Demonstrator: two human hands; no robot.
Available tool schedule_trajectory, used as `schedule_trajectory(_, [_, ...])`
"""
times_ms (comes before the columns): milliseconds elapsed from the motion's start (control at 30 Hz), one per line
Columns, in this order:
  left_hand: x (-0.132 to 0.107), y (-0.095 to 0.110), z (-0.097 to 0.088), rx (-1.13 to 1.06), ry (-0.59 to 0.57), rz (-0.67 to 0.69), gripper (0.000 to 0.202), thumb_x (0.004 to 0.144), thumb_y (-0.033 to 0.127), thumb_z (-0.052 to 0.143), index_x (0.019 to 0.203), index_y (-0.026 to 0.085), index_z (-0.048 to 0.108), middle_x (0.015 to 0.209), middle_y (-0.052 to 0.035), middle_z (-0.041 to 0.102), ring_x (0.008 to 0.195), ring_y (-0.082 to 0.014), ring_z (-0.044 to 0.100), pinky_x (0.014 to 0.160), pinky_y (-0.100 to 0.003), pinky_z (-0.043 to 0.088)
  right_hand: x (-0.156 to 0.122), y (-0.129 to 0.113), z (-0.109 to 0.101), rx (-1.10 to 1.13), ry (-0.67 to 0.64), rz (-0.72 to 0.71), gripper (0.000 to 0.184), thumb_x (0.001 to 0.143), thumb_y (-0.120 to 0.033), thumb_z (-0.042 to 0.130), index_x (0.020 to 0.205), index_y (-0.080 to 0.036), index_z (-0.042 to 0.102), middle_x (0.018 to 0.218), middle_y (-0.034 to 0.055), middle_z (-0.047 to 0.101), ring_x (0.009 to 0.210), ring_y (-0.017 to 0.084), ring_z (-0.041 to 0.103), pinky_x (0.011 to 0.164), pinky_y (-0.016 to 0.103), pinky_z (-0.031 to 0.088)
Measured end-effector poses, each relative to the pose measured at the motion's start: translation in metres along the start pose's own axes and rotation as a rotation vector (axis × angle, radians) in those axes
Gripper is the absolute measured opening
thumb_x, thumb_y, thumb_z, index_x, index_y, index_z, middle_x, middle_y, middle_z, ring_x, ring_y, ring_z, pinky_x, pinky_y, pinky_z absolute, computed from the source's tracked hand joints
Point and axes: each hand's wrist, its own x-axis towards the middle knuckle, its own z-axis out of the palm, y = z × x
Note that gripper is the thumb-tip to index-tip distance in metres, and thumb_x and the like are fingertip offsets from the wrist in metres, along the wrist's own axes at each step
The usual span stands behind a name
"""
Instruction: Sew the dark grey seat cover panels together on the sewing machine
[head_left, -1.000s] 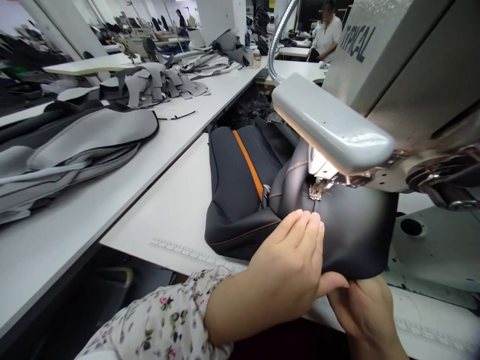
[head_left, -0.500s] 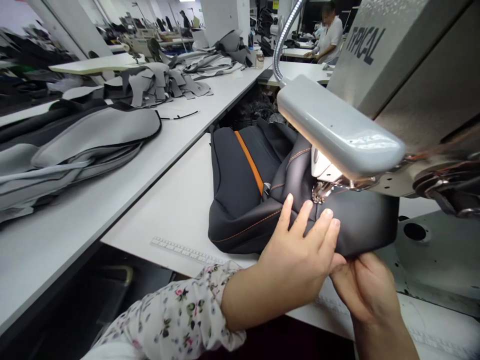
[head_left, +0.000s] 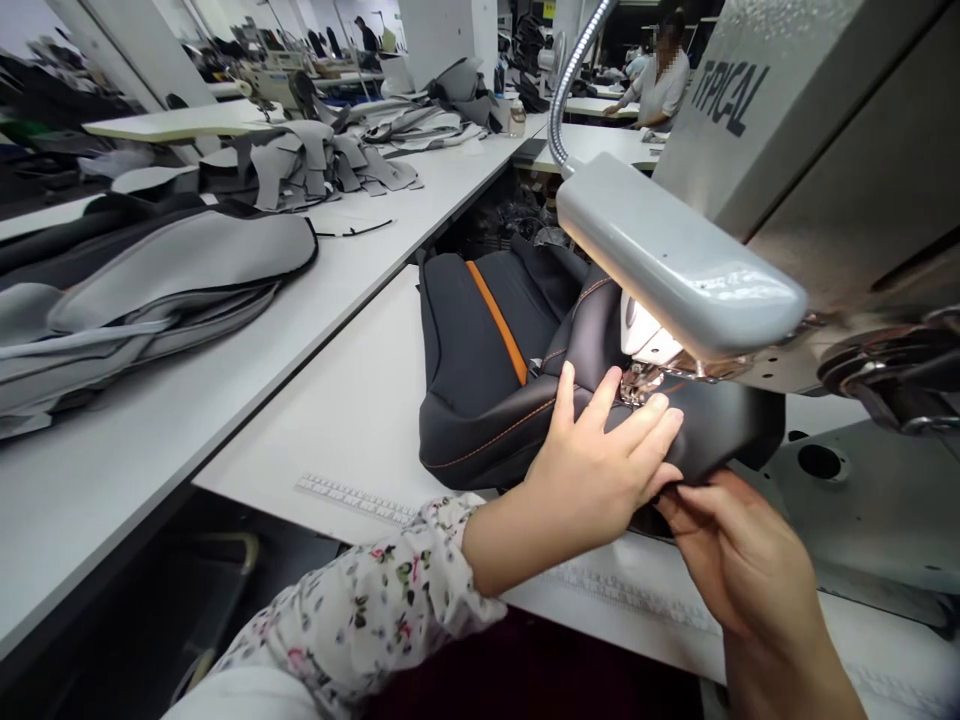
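Head view: a dark leatherette seat cover (head_left: 457,350) with orange topstitching (head_left: 495,435) lies on the counter (head_left: 315,420), its seam running under the presser foot (head_left: 641,385) of a sewing machine (head_left: 795,150). Left hand (head_left: 600,450) – fingers spread, pressing flat on the cover – is the nearer to the foot, fingertips just short of it; right hand (head_left: 742,560) curls beneath the cover's near edge – pinching or only supporting, cannot tell. Most of the cover lies left of the foot, away from the right hand.
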Motion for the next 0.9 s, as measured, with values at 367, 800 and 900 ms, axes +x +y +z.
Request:
schedule_trajectory(367, [-0.040,-0.070,0.000,-0.159,-0.106,0.392,0.062,0.108,0.055,0.044,0.156,0.016,0.047,0.161,-0.0110,0.049,0.159,-0.0314,0.029,0.132,-0.060,0.006,-0.010,-0.006,-0.011,-0.264,-0.359,0.192,0.023,0.075,-0.032,0.081,0.075,-0.022,0.061,0.082,0.0021,0.065,0.077,0.016,0.060,0.076,0.030,0.053])
schedule_trajectory(800, [-0.014,-0.056,-0.036,-0.065,-0.100,0.499,0.037,0.111,0.018,0.040,0.139,0.008,0.061,0.145,-0.0075,0.066,0.137,-0.0181,0.060,0.136,-0.049,0.021,-0.001,0.012,-0.031,-0.511,-0.234,-0.075,0.033,0.078,-0.035,0.074,0.051,-0.021,0.062,0.071,0.0033,0.065,0.073,0.020,0.060,0.087,0.035,0.055])
schedule_trajectory(900, [-0.016,-0.056,-0.036,-0.094,-0.106,0.505,0.034,0.108,0.011,0.043,0.131,0.010,0.067,0.139,-0.0066,0.070,0.135,-0.0187,0.061,0.137,-0.053,0.007,0.014,0.009,-0.032,-0.627,0.022,-0.437,0.018,0.083,-0.034,0.077,0.099,-0.025,0.079,0.113,0.0042,0.075,0.118,0.027,0.064,0.119,0.041,0.040])
